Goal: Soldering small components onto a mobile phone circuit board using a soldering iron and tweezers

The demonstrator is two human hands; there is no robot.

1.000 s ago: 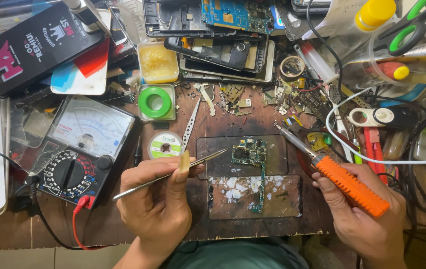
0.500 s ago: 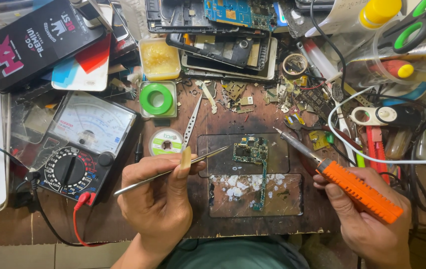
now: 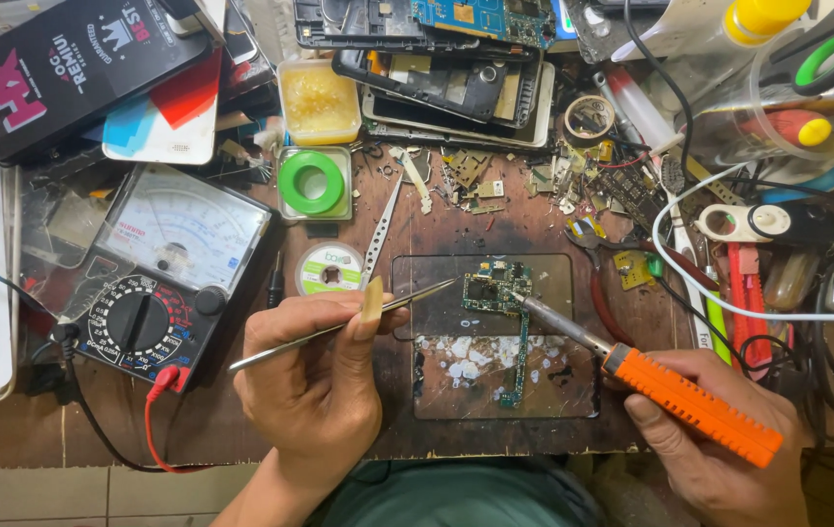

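My worktop [image 3: 241, 429]: scorched wood, cluttered. Circuit board [image 3: 495, 293] on dark mat [image 3: 554, 390] at centre. Meter [image 3: 158, 273] to my left, solder reel [image 3: 329, 268] and green tape roll [image 3: 312, 182] beside it. Phone parts [image 3: 456, 78] along far edge. Tools, cables on right.

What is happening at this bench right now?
A person is working on a small circuit board lying on a dark pad in the middle of a cluttered bench. The right hand holds an orange soldering iron with its tip at the board. The left hand holds thin tweezers pointing toward the board from the left. A multimeter sits to the left.
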